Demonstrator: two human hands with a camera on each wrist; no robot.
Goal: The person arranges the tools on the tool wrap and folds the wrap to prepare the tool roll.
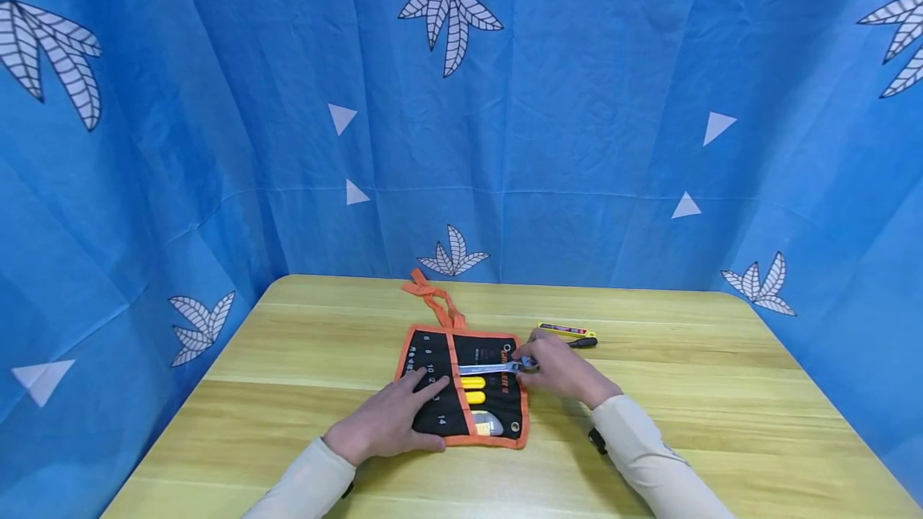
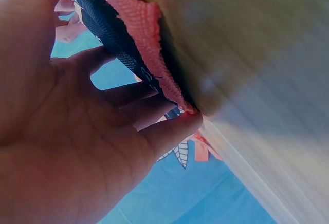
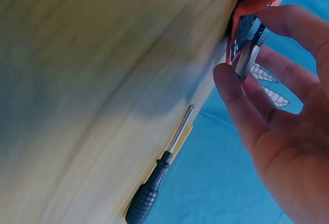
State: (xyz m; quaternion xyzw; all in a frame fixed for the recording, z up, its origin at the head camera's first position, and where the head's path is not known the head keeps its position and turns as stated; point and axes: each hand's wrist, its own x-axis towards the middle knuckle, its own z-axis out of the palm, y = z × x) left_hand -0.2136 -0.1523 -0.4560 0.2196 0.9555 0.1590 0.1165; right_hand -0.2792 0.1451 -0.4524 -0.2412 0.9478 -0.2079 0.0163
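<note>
A black tool pouch [image 1: 497, 399] with orange trim lies spread on the table, small numbers printed along its left part. My left hand [image 1: 392, 415] rests on that part with fingers spread; in the left wrist view the hand [image 2: 97, 116] reaches along the orange edging [image 2: 149, 44]. A silver wrench [image 1: 486, 369] lies across the pouch, its left end tucked under the orange band. My right hand [image 1: 558, 367] pinches the wrench's head between thumb and fingers; the metal head [image 3: 249, 49] shows between the fingertips in the right wrist view.
Two yellow handles [image 1: 473, 397] and a tool with a rounded grey end [image 1: 490, 423] sit in the pouch pockets. Beyond my right hand lie a black-handled screwdriver [image 3: 146, 196] and a flat yellow item [image 1: 566, 330]. Orange ties [image 1: 433, 295] trail toward the blue curtain [image 1: 577, 142].
</note>
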